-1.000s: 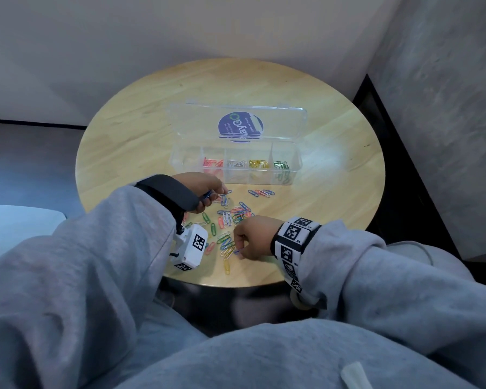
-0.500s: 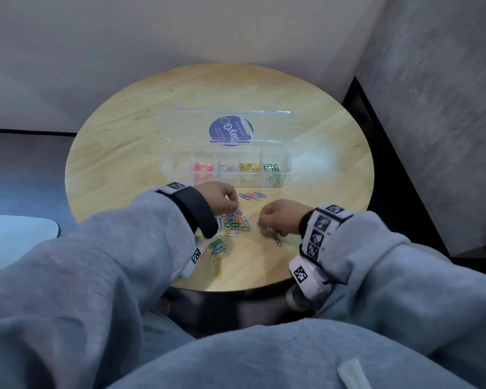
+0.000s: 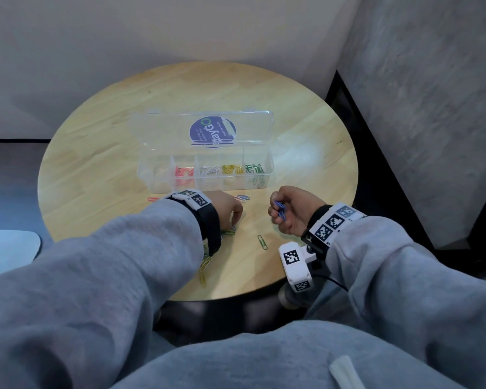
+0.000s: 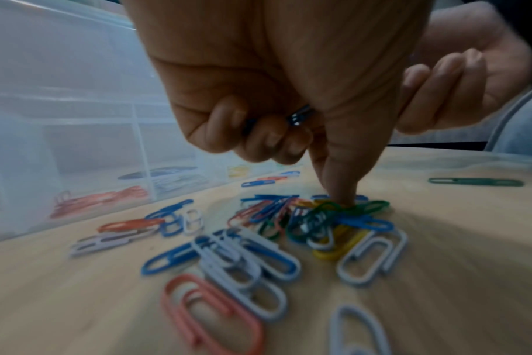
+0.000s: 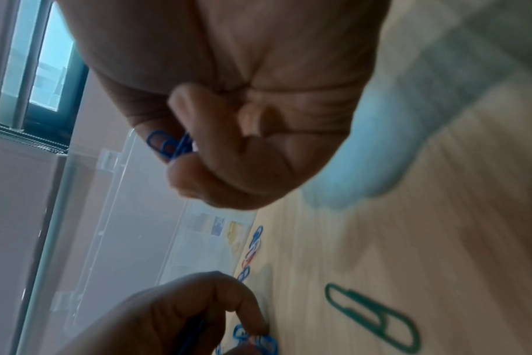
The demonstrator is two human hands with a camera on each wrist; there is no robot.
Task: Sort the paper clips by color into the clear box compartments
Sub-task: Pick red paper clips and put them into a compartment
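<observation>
The clear box (image 3: 267,175) stands open mid-table with its lid laid back. From the left, its compartments hold nothing, pink, white, yellow and green clips. My left hand (image 3: 232,217) rests on the mixed clip pile (image 4: 289,228). Its index fingertip presses a green clip there, while its curled fingers (image 4: 268,137) grip blue clips. My right hand (image 3: 278,213) is raised to the right of the pile, palm turned up. It pinches a bunch of blue clips (image 5: 167,144). My left sleeve hides most of the pile in the head view.
A lone green clip (image 3: 262,242) lies between the hands. A few blue and red clips (image 3: 242,197) sit in front of the box, and a pink one (image 3: 153,199) lies left of my wrist. Yellow clips (image 3: 204,265) lie near the round table's front edge (image 3: 236,297).
My right hand left the front of the pile, moved right and lifted, turning so its blue clips show. My left hand shifted forward and put its index finger down on the pile.
</observation>
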